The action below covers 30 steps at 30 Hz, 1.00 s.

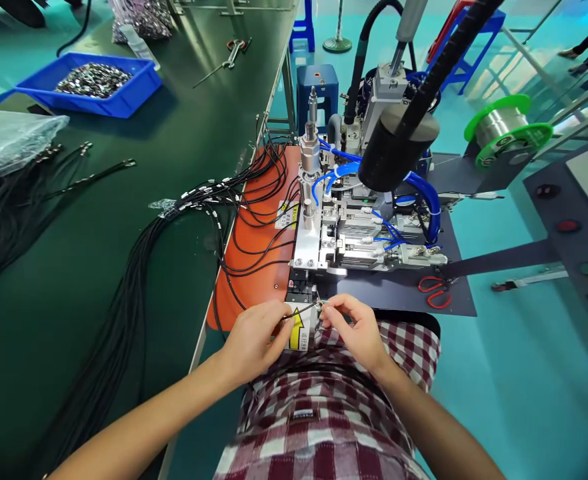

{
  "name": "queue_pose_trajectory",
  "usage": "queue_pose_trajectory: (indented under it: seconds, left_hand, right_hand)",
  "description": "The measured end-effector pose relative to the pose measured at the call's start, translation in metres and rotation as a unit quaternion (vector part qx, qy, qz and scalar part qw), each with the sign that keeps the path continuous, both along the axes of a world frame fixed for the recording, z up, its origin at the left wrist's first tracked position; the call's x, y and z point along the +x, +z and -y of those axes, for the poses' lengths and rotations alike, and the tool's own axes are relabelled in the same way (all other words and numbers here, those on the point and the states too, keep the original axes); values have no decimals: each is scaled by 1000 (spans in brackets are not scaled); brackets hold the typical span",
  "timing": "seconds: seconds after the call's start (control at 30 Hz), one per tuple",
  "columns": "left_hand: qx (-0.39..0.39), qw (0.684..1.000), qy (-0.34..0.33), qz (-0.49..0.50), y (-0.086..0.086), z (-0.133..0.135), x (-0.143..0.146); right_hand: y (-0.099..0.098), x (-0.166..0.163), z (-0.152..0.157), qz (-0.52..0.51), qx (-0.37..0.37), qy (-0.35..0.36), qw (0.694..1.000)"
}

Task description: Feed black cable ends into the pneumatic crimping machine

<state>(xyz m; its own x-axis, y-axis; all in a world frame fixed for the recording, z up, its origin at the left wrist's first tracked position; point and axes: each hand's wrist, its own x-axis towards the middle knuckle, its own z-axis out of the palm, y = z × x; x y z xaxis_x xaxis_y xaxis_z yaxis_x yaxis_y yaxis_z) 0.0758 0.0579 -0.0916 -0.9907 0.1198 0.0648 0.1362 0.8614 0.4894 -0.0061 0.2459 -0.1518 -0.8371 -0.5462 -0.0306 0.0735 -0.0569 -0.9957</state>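
Note:
Between my hands, at the near end of the machine, stretches a thin black cable (301,311). My left hand (261,333) pinches it a short way from its tip. At that tip, my right hand (351,327) has thumb and forefinger pressed together; whether they grip the cable's end or a small part on it is too small to make out. Just below the cable sits a white block with a yellow arrow label (298,330). Beyond it stands the metal machine (311,233), with several black cables (254,250) leading into its left side across an orange board (254,293).
A thick bundle of black cables (139,267) lies on the green table (184,373). Behind it are a blue tray (129,100) of small metal parts and a plastic bag (14,143). Red-handled scissors (435,291) and a green wire spool (509,130) are at right.

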Motion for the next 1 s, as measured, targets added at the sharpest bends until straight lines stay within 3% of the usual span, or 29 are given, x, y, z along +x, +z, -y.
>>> queue_pose_trajectory:
  seconds: [0.1, 0.23, 0.37, 0.5, 0.77, 1.0]
  left_hand:
    - [51, 998, 15, 32, 9, -11, -14]
    - [236, 962, 35, 131, 9, -23, -35]
    - [333, 921, 84, 183, -2, -22, -43]
    - [362, 902, 116, 204, -6, -20, -41]
    - [352, 907, 120, 199, -2, -19, -39]
    - [390, 885, 120, 224, 1, -18, -42]
  right_hand:
    - [8, -3, 1, -20, -1, 5, 1000]
    - [13, -9, -1, -49, -2, 2, 999]
    - [3, -14, -1, 51, -52, -2, 997]
    - [-5, -14, 1, 75, -64, -5, 995]
    - [0, -12, 11, 4, -32, -13, 999]
    - [-5, -10, 13, 82, -80, 2, 993]
